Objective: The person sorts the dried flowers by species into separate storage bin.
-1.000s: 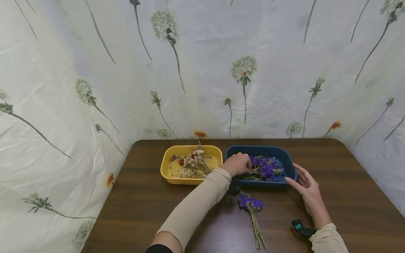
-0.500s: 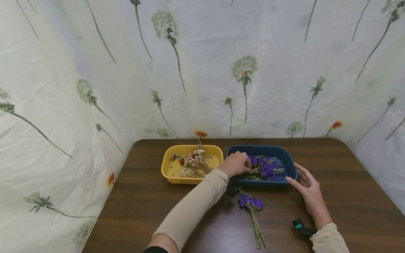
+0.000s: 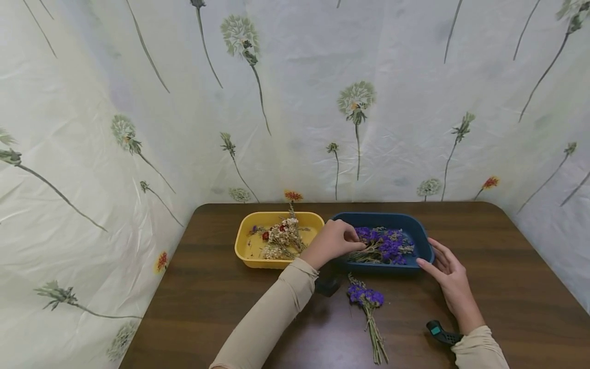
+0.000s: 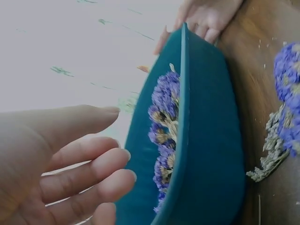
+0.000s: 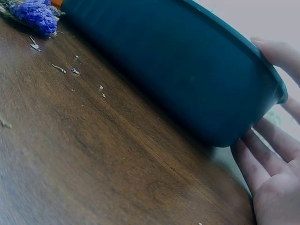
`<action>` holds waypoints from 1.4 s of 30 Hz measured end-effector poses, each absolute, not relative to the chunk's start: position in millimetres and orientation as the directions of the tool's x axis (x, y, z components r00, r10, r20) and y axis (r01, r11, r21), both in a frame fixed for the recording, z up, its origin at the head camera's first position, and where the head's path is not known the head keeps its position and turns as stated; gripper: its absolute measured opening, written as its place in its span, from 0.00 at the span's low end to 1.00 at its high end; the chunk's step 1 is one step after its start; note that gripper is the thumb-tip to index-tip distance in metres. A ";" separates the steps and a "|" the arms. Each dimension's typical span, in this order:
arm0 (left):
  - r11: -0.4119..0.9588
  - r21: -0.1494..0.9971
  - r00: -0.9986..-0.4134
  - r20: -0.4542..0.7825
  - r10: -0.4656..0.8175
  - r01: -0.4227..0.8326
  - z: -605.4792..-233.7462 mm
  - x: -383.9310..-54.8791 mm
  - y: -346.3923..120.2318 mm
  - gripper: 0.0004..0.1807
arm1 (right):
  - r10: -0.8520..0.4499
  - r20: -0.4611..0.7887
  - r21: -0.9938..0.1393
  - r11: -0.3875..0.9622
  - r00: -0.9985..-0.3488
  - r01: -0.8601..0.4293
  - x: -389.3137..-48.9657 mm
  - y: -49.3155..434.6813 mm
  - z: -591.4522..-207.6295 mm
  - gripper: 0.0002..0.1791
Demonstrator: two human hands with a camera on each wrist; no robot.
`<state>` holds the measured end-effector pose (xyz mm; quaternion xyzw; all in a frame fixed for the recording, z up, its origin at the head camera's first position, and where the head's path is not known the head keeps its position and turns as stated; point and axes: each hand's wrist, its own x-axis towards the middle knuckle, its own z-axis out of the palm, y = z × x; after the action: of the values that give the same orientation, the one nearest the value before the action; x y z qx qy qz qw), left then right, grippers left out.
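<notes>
A blue tray with dried purple flowers in it stands on the table. Over its left end is my left hand, close above the stems. In the left wrist view that hand has its thumb and fingers apart, with nothing between them. My right hand holds the tray's right end, thumb at the rim and fingers against the end wall. In front of the tray lies a tied bunch of purple dried flowers, stems toward me.
A yellow tray with cream and red dried flowers stands left of the blue one. Small plant bits are scattered on the wooden table. A flower-printed sheet hangs behind and at the left.
My left hand has drawn back slightly to the left, its fingers loosening from the flowers in the blue tray. My right hand stays on the tray's end.
</notes>
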<state>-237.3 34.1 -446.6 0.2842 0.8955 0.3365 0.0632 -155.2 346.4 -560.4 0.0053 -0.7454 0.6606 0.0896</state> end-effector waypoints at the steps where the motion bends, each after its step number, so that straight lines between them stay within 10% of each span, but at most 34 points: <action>1: 0.610 0.642 -0.835 0.087 0.543 0.464 -445.3 -234.3 32.1 0.10 | 0.110 0.140 -0.984 0.129 -0.984 -0.126 -155.2 346.3 -560.1 0.36; 23: 0.676 0.557 -0.864 0.177 0.471 0.482 -475.1 -153.6 15.9 0.20 | 0.110 0.148 -0.985 0.105 -0.983 -0.136 -155.3 345.2 -558.5 0.37; 42: 0.820 0.182 -0.839 0.146 0.524 0.543 -520.3 -102.9 44.4 0.41 | 0.117 0.135 -0.983 0.140 -0.984 -0.118 -153.6 343.5 -558.4 0.37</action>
<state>-102.9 44.4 -520.3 0.2801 0.9528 0.1085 -0.0445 -153.6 343.5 -558.4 0.0003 -0.7496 0.6558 0.0898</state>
